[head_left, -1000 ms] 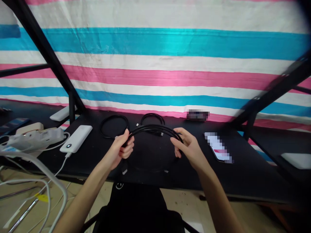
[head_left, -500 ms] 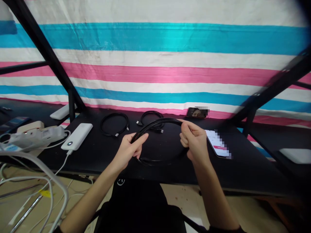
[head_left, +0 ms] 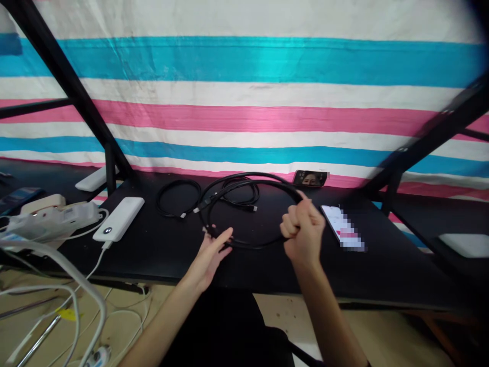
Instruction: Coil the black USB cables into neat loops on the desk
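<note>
A coiled black cable point(head_left: 252, 179) is held between both hands above the dark table. My right hand point(head_left: 303, 229) is closed in a fist round the coil's right side. At the lower left of the coil, my left hand point(head_left: 212, 255) has the cable between its thumb and fingers in a loose grip, the thumb stretched out. A cable connector point(head_left: 196, 210) shows at the coil's left. Behind it lie two more coiled cables: one cable point(head_left: 158, 200) at the left, and another cable point(head_left: 256, 193) partly hidden by the held loops, its plug point(head_left: 252, 208) pointing right.
A white power bank point(head_left: 120, 219) with a white lead lies on the left, beside a power strip point(head_left: 57, 219). On the right lies a lit phone point(head_left: 342, 227); another phone point(head_left: 310, 178) leans against the striped sheet point(head_left: 244, 120). Slanted black frame bars point(head_left: 76, 97) flank the table.
The held coil has spread wider at its left, and a connector end now shows there. My left hand has moved down and loosened; my right hand has turned and dropped slightly.
</note>
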`<action>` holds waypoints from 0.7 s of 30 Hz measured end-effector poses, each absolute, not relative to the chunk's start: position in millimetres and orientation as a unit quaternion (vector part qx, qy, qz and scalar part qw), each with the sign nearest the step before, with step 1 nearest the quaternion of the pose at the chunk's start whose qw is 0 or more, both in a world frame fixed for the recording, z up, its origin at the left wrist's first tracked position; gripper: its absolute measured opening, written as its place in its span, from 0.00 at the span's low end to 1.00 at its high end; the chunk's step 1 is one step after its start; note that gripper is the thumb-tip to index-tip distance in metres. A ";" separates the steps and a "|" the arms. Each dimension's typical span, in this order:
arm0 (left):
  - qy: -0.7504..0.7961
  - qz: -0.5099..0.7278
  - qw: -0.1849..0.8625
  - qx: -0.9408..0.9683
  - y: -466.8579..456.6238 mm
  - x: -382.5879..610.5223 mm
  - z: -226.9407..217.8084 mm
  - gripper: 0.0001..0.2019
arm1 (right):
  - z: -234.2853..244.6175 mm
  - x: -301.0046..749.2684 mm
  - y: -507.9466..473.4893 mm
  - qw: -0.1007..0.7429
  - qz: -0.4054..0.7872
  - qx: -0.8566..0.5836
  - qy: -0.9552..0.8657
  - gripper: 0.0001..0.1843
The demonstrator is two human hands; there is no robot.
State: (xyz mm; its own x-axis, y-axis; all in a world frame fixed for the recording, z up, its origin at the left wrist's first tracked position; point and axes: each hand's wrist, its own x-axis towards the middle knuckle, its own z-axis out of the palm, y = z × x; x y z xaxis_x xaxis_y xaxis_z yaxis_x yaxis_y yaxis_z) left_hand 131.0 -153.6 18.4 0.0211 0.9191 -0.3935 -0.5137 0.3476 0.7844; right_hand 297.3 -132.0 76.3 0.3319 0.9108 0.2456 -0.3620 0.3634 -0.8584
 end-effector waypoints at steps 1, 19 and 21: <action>0.433 0.527 0.707 0.188 -153.1 134.5 15.9 0.35 | 68.2 292.0 -131.9 0.727 0.461 -0.358 -0.362 0.21; 0.425 0.577 0.656 0.236 -108.4 138.1 9.1 0.19 | -3.1 305.1 -116.1 0.358 0.462 -0.593 -0.554 0.27; 0.453 0.541 0.650 0.283 -96.5 135.7 2.0 0.20 | 0.2 311.4 -107.8 0.367 0.420 -0.602 -0.572 0.25</action>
State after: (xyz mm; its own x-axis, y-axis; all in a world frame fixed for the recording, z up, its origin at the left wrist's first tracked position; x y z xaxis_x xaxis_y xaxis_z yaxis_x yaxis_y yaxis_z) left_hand 135.7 -96.5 2.0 0.0045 0.9592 -0.2826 -0.4456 0.2550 0.8582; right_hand 311.4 -107.8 0.2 -0.0059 0.9963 -0.0862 0.3800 -0.0775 -0.9217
